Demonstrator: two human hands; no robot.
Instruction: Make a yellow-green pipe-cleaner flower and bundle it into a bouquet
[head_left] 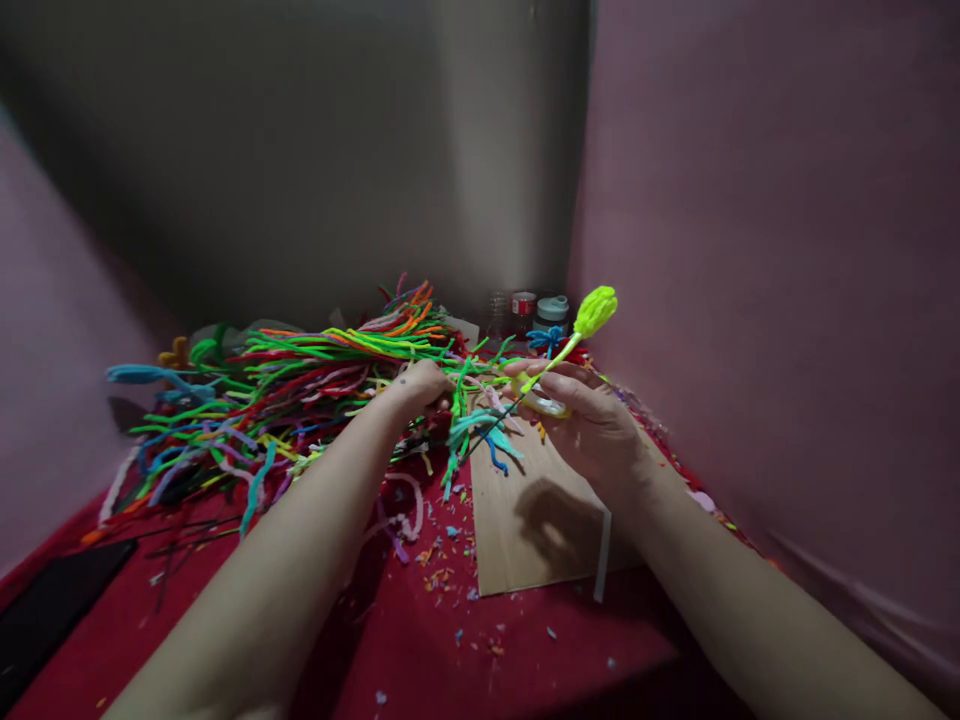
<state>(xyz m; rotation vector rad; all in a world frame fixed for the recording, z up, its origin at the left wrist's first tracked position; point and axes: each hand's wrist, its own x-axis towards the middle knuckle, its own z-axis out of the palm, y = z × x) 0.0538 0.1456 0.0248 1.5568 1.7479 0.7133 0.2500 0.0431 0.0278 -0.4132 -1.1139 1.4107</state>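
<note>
My right hand (592, 405) is closed on the stem of a yellow-green pipe-cleaner bud (596, 312), which tilts up to the right. A dark thin stem runs down-left from the same grip. In that hand there is also a pale, shiny ring (545, 402), perhaps a tape roll. At the right edge of the pile of coloured pipe cleaners (315, 350), my left hand (426, 388) has its fingers curled and partly hidden. Green pipe cleaners (460, 395) stand right beside those fingers; whether they are gripped is unclear. Turquoise pieces (480, 425) lie between the hands.
A wooden board (517, 540) lies on the red cloth (420, 650), with a white strip (602, 560) over it. Coloured clippings are scattered nearby. A lidded cup (553, 312) and a red-labelled container (523, 312) stand behind. A black flat object (60, 610) lies at left.
</note>
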